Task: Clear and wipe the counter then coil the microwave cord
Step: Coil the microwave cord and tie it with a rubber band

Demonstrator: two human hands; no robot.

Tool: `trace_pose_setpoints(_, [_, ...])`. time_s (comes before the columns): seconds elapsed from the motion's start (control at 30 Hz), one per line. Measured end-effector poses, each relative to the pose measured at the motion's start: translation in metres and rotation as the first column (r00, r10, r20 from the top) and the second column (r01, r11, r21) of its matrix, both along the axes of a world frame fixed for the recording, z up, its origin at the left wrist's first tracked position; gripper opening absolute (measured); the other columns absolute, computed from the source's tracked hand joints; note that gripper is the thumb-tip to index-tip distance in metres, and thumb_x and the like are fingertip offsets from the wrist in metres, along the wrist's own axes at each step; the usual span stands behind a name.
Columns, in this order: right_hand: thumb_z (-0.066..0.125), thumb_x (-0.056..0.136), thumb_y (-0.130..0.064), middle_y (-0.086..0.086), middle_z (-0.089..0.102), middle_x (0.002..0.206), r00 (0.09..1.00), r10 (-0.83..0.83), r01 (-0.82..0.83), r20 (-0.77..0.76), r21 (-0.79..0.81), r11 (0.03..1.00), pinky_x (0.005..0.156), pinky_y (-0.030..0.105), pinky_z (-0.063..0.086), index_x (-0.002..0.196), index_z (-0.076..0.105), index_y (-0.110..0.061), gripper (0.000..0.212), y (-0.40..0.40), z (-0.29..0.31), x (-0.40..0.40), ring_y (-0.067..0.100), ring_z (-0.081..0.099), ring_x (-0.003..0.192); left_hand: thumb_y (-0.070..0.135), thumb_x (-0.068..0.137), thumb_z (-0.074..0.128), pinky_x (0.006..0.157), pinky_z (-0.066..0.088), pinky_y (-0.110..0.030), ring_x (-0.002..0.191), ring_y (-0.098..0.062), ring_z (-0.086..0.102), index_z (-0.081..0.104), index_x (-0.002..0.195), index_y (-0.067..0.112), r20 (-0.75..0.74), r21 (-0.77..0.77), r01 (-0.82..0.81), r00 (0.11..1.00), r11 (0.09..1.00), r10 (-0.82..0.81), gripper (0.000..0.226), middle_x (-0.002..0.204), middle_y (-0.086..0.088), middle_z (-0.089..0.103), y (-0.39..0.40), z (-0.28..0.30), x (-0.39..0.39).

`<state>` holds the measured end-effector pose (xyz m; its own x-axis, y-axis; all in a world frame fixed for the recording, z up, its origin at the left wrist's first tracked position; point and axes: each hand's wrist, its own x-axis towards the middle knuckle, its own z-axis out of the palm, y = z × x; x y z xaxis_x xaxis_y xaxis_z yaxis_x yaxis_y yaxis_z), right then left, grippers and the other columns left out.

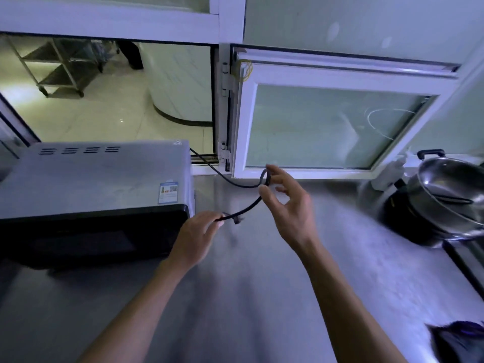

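We are coiling the microwave cord (245, 210) above the steel counter (262, 284): our left hand (195, 237) is pinching its plug end, our right hand (285, 203) is looping it around the fingers. Next, we judge, comes another loop toward the microwave (94, 176).

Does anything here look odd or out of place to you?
One thing: the metal pan at the right edge of the counter sits tilted on a dark pot, not level. Otherwise both hands hold the black microwave cord normally.

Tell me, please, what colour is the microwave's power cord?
Black; the head view shows the power cord best.
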<state>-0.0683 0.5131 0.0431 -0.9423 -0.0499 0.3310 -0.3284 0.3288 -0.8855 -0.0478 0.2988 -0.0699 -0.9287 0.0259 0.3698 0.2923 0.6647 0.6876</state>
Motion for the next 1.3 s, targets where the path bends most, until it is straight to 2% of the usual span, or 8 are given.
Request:
trace_pose_setpoints(0.2, [0.063, 0.093, -0.028, -0.023, 0.066, 0.124, 1.0, -0.011, 0.011, -0.003, 0.002, 1.0, 0.1, 0.008, 0.039, 0.114, 0.071, -0.024, 0.023, -0.023, -0.002, -0.009, -0.006, 0.055, 0.123, 0.008, 0.097, 0.062, 0.067, 0.05, -0.027, 0.072, -0.01, 0.062, 0.07, 0.102, 0.009, -0.067, 0.082, 0.062, 0.996, 0.995, -0.056, 0.01, 0.085, 0.002, 0.067, -0.019, -0.012, -0.013])
trace_pose_setpoints(0.37, [0.07, 0.089, -0.006, -0.012, 0.074, 0.099, 0.989, -0.143, 0.141, -0.022, -0.083, 0.987, 0.095, 0.031, 0.055, 0.098, 0.066, -0.029, 0.025, -0.028, -0.013, -0.024, 0.009, 0.07, 0.1, 0.014, 0.1, 0.056, 0.071, 0.054, -0.042, 0.081, -0.02, 0.068, 0.071, 0.105, 0.007, -0.078, 0.158, 0.028, 0.997, 0.987, -0.016, 0.018, 0.091, -0.004, 0.071, -0.017, -0.02, -0.023])
trace_pose_setpoints(0.5, [0.073, 0.088, -0.006, -0.015, 0.072, 0.094, 0.982, -0.178, 0.172, -0.062, -0.095, 0.981, 0.08, 0.02, 0.054, 0.106, 0.072, -0.031, 0.031, -0.018, -0.014, -0.042, 0.007, 0.071, 0.087, 0.013, 0.103, 0.051, 0.076, 0.053, -0.033, 0.087, -0.015, 0.067, 0.069, 0.112, 0.009, -0.07, 0.202, -0.057, 0.995, 0.978, 0.072, 0.021, 0.096, -0.002, 0.07, -0.006, -0.018, -0.031])
trace_pose_setpoints(0.63, [0.07, 0.088, -0.003, -0.013, 0.072, 0.098, 0.987, -0.144, 0.137, -0.075, -0.096, 0.986, 0.08, 0.034, 0.058, 0.103, 0.077, -0.024, 0.027, -0.005, -0.015, -0.051, 0.015, 0.071, 0.09, 0.013, 0.105, 0.046, 0.078, 0.047, -0.022, 0.083, -0.013, 0.06, 0.064, 0.112, 0.011, -0.062, 0.248, -0.169, 0.98, 0.954, 0.19, 0.02, 0.092, 0.003, 0.063, 0.014, -0.015, -0.046])
trace_pose_setpoints(0.8, [0.072, 0.089, -0.014, -0.011, 0.076, 0.092, 0.99, -0.138, 0.142, 0.035, -0.165, 0.976, 0.084, 0.03, 0.058, 0.096, 0.076, -0.029, 0.018, 0.017, -0.013, -0.055, 0.009, 0.071, 0.089, 0.027, 0.106, 0.038, 0.097, 0.042, -0.017, 0.111, -0.008, 0.059, 0.056, 0.128, 0.015, -0.02, 0.264, -0.145, 0.988, 0.953, 0.156, 0.031, 0.119, 0.003, 0.065, 0.039, -0.014, -0.073])
trace_pose_setpoints(1.03, [0.068, 0.089, -0.012, 0.008, 0.072, 0.091, 0.985, -0.145, 0.17, 0.092, -0.384, 0.908, 0.078, 0.041, 0.062, 0.093, 0.074, -0.029, 0.018, 0.043, -0.002, -0.06, 0.029, 0.069, 0.091, 0.04, 0.104, 0.029, 0.108, 0.031, -0.014, 0.131, 0.007, 0.041, 0.033, 0.148, 0.03, 0.105, 0.164, 0.029, 0.993, 0.986, -0.047, 0.045, 0.145, 0.014, 0.047, 0.073, -0.026, -0.105])
trace_pose_setpoints(1.13, [0.068, 0.088, -0.013, 0.01, 0.073, 0.09, 0.982, -0.164, 0.187, 0.089, -0.425, 0.886, 0.076, 0.038, 0.062, 0.092, 0.075, -0.029, 0.018, 0.051, 0.002, -0.065, 0.03, 0.07, 0.092, 0.029, 0.106, 0.038, 0.109, 0.037, -0.046, 0.13, -0.015, 0.051, 0.051, 0.135, 0.018, -0.052, -0.033, 0.048, 0.997, 0.998, -0.05, 0.033, 0.132, 0.002, 0.06, 0.082, -0.036, -0.114])
trace_pose_setpoints(1.3, [0.069, 0.09, -0.004, 0.013, 0.073, 0.089, 0.967, -0.227, 0.255, 0.117, -0.488, 0.835, 0.074, 0.04, 0.062, 0.098, 0.076, -0.016, 0.017, 0.069, 0.005, -0.076, 0.028, 0.07, 0.087, 0.026, 0.1, 0.052, 0.1, 0.036, -0.051, 0.108, -0.018, 0.061, 0.062, 0.106, 0.016, -0.189, -0.218, 0.025, 0.98, 0.976, -0.067, 0.015, 0.106, 0.005, 0.064, 0.08, -0.042, -0.12])
